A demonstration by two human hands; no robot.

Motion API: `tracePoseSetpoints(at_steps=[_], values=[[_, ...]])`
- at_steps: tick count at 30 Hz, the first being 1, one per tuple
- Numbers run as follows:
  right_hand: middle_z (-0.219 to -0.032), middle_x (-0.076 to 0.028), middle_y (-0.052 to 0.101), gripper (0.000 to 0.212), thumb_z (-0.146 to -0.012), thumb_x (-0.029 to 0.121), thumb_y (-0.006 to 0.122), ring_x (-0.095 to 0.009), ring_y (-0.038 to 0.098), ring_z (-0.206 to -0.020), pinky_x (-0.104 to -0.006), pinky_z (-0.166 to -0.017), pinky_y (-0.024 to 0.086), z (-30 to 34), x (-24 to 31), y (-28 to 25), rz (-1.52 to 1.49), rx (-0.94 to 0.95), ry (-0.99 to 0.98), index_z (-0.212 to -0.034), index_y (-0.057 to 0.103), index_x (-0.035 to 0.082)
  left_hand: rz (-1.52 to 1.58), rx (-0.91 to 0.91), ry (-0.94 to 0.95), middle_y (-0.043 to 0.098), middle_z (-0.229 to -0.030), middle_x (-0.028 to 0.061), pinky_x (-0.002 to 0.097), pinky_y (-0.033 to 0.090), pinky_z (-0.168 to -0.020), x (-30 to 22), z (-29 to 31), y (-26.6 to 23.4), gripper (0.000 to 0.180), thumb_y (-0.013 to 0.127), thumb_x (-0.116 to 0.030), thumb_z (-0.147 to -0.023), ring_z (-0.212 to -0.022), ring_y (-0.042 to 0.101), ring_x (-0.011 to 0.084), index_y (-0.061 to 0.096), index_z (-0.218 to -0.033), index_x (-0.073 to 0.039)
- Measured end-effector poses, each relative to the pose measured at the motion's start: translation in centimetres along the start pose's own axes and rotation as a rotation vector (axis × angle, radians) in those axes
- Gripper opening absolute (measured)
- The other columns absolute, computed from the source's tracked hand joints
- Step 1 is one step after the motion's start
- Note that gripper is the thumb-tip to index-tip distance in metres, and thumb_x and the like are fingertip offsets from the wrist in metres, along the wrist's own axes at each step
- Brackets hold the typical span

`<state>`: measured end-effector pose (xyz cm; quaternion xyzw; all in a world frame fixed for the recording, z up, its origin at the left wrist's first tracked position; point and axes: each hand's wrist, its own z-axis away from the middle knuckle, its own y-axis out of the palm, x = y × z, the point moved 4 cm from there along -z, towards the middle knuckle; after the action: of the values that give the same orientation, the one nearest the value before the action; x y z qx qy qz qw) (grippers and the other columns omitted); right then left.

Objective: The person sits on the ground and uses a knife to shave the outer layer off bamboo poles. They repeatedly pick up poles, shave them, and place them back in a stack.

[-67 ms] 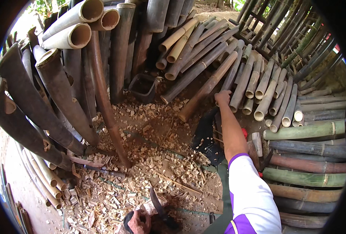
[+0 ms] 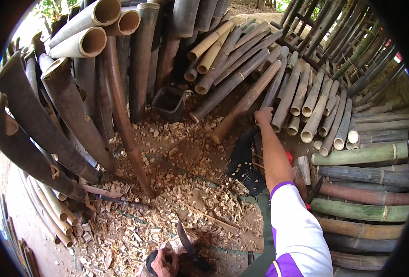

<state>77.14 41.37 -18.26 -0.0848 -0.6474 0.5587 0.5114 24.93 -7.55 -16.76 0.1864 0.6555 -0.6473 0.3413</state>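
Bamboo tube (image 2: 273, 85) points lengthwise away (slanting right); right hand (image 2: 263, 115) at near end.

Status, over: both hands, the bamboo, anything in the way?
Right hand at near end of dark bamboo pole, grip unclear. Left hand low, at bottom edge. Curved blade close beside left hand.

Smooth, faintly glossy bamboo is seen in the green pole (image 2: 361, 211); the dark tube (image 2: 70, 104) is finished matt. The chips (image 2: 197, 199) are formed of rough wood, the sleeve (image 2: 301, 226) of cloth, the blade (image 2: 184, 238) of dull metal.
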Motion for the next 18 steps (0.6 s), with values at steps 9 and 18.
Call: tracePoseSetpoints(at_steps=[9,18], values=[[-0.143,-0.032,0.045,0.080,-0.086,0.025,0.075,-0.048,0.050,-0.133,-0.0514,-0.111,0.044,3.6,3.9,2.0,0.126,-0.303,-0.448,-0.145,0.031,-0.007,-0.023,-0.017,-0.019,0.067,-0.066,0.0089,0.0369,0.051,-0.058,-0.5,-0.8,0.2,0.022,0.079,-0.007,-0.078,-0.059,0.068,0.0266,0.064,-0.095,-0.007],[-0.139,-0.029,0.053,0.086,-0.089,0.047,0.078,-0.044,0.056,-0.128,-0.0496,-0.106,0.048,10.7,2.0,9.8,-0.264,0.251,0.046,-0.143,0.037,-0.007,-0.002,-0.026,-0.001,0.067,-0.067,0.0092,0.0372,0.051,-0.058,0.9,-0.5,0.9,0.020,0.078,-0.008,-0.079,-0.059,0.068,0.0261,0.066,-0.095,-0.008]])
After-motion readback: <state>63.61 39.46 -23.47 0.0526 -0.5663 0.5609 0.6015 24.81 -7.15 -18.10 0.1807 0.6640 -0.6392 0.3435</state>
